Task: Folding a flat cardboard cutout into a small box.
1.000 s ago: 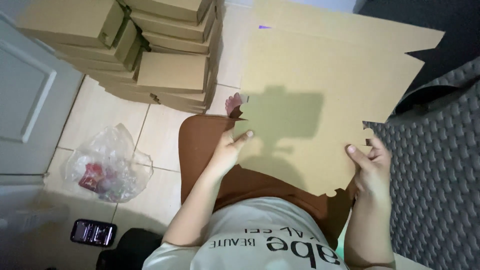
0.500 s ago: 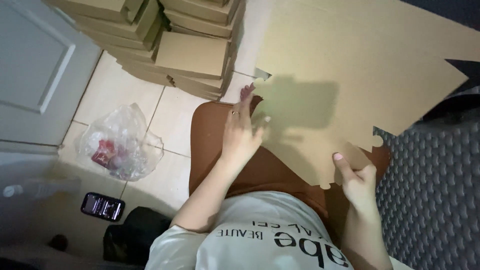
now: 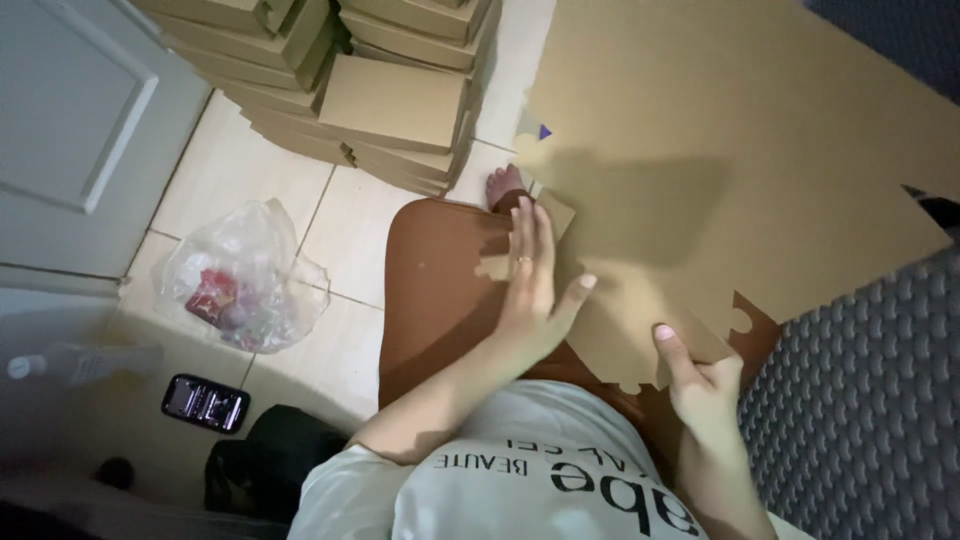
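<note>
A large flat sheet of brown die-cut cardboard (image 3: 720, 150) lies across my lap and spreads to the upper right. My left hand (image 3: 535, 290) rests flat on its near left part, fingers spread, with a ring on one finger. My right hand (image 3: 700, 375) pinches the sheet's notched near edge between thumb and fingers. My leg in brown trousers (image 3: 440, 280) shows under the sheet, with a bare foot (image 3: 503, 185) beyond it.
Stacks of folded brown cardboard boxes (image 3: 380, 80) stand at the top on the tiled floor. A clear plastic bag with red contents (image 3: 240, 285) lies left. A phone (image 3: 205, 402) sits lower left by a grey door (image 3: 70, 120). A dark textured mat (image 3: 870, 400) is right.
My left hand has moved from the sheet's left edge onto its surface and now lies flat. My right hand has shifted left along the near edge. The sheet sits lower and nearer.
</note>
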